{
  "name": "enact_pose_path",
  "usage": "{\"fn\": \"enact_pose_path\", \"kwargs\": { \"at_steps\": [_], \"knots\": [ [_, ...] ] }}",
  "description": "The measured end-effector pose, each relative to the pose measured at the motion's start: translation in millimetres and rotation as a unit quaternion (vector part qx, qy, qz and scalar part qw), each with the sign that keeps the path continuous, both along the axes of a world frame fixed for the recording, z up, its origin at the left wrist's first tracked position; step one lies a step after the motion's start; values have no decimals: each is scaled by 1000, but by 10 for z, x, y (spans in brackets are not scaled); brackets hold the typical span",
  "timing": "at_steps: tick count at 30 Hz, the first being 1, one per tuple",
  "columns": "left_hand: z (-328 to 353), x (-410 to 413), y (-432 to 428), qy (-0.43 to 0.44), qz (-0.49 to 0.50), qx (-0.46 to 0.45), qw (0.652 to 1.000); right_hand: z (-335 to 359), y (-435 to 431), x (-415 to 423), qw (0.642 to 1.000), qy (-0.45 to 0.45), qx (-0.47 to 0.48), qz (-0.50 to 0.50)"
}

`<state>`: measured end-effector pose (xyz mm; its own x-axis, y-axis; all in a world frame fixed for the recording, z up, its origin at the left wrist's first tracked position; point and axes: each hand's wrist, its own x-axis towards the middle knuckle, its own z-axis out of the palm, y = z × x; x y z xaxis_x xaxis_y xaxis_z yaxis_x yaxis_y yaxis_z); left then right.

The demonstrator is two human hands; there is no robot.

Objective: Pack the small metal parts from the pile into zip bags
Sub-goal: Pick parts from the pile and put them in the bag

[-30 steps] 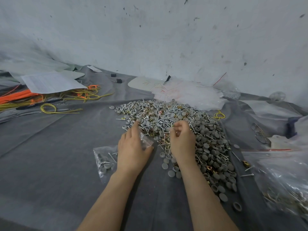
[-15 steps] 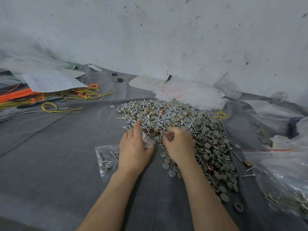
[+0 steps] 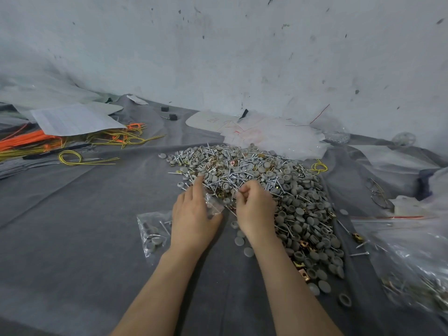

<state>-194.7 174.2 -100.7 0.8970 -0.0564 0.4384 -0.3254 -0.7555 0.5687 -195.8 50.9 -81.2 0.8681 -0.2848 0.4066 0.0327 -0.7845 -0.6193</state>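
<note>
The left hand (image 3: 194,221) lies over most of a small zip bag (image 3: 214,205), so its grip stays hidden. The right hand (image 3: 254,209) curls its fingertips at the pile's (image 3: 278,175) eight o'clock edge, and anything pinched there is too small to tell. At four o'clock, a big clear bag (image 3: 407,258) is cut off from view.

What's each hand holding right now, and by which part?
Left hand pinches a small clear zip bag by its edge, on the thumb side. Right hand is curled, pinching at the pile; what it pinches is too small to tell.
</note>
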Motion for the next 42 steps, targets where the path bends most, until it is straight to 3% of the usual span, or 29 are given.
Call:
{"fn": "enact_pose_path", "kwargs": {
  "at_steps": [2,6,8,10,12,15,42],
  "knots": [
    [-7,3,-2,-1,-1,3,1000,24,15,-5,991,-6,123,58],
    [-16,6,1,-3,-11,-2,1000,56,114,-10,952,58,216,209],
    [-12,9,1,-3,-10,-3,1000,68,117,-6,948,49,232,212],
    [-8,9,-4,-4,-4,-4,1000,45,53,-4,981,16,151,118],
    [-5,7,-7,-2,-1,-3,1000,-2,-28,-8,999,36,-3,3],
    [-6,3,0,-4,-3,-7,1000,-65,-48,-5,973,158,-155,-60],
    [-27,17,-8,-2,-2,6,1000,-79,37,13,966,170,-183,-64]
  ]
}}
